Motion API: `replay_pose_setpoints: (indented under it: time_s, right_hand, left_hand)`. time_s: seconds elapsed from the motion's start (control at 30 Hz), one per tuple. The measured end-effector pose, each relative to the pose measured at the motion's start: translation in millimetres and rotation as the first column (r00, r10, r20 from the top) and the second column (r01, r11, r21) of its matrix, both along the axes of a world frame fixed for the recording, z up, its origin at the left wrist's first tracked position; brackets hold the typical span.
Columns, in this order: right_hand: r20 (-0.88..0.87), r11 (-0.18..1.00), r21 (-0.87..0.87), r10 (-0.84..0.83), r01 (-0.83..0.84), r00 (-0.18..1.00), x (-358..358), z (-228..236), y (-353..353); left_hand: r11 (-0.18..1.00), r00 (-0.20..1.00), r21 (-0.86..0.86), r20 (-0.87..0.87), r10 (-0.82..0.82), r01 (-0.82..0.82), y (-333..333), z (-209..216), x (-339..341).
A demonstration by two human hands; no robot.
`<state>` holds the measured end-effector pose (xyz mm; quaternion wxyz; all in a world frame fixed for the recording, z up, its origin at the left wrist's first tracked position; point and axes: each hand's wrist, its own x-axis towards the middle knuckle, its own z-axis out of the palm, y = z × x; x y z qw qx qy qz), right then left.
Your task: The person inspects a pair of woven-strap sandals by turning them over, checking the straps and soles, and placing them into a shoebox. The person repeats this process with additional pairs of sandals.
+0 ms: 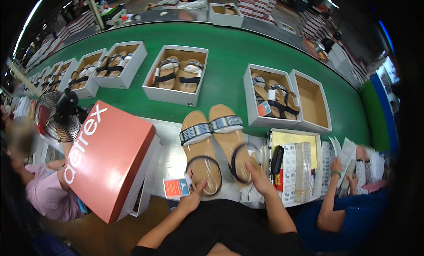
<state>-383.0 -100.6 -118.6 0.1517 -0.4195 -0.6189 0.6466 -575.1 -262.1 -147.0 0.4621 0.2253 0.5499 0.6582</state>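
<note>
I hold a pair of tan-soled sandals side by side above the metal table (170, 161), toes pointing away from me. My left hand (193, 197) is closed on the heel end of the left sandal (197, 149), which has a patterned front strap and a dark ankle strap. An orange and blue tag (176, 188) hangs beside those fingers. Gripped at its heel by my right hand (260, 178), the matching right sandal (226, 139) tilts slightly outward. White wrapping covers part of its front strap.
Open boxes of sandals (176, 94) line the green belt (221, 57); an open box (324, 108) at right holds none. Left stands a red-lidded box (110, 154) near a fan (62, 114). A tray (316, 167) holds papers. A co-worker's hand (336, 164) grips paper sheets.
</note>
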Motion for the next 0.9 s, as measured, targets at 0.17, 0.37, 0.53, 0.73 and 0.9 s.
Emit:
replay_pose_setpoints:
  time_s: [0.17,0.37,0.53,0.73,0.9]
  right_hand:
    - [-0.042,0.964,0.017,-0.265,0.266,0.963,-6,-2,15]
    - [0.148,0.419,0.908,-0.272,-0.022,0.951,-9,-10,-28]
    - [0.301,0.330,0.921,-0.269,-0.206,0.915,-60,-6,-17]
    - [0.143,0.282,0.957,-0.248,-0.069,0.958,-64,-15,17]
    - [0.232,0.987,0.088,-0.154,0.137,0.960,1,25,67]
  left_hand:
    - [0.973,0.960,0.008,-0.167,-0.226,0.231,13,-48,6]
    - [0.945,0.917,-0.013,-0.239,-0.320,0.327,16,-47,3]
    - [0.914,0.818,-0.171,-0.409,-0.404,0.367,11,-53,-20]
    - [1.000,0.835,0.008,-0.550,0.010,-0.007,17,-76,-31]
    - [1.000,0.787,-0.018,-0.617,-0.002,-0.011,16,-88,-28]
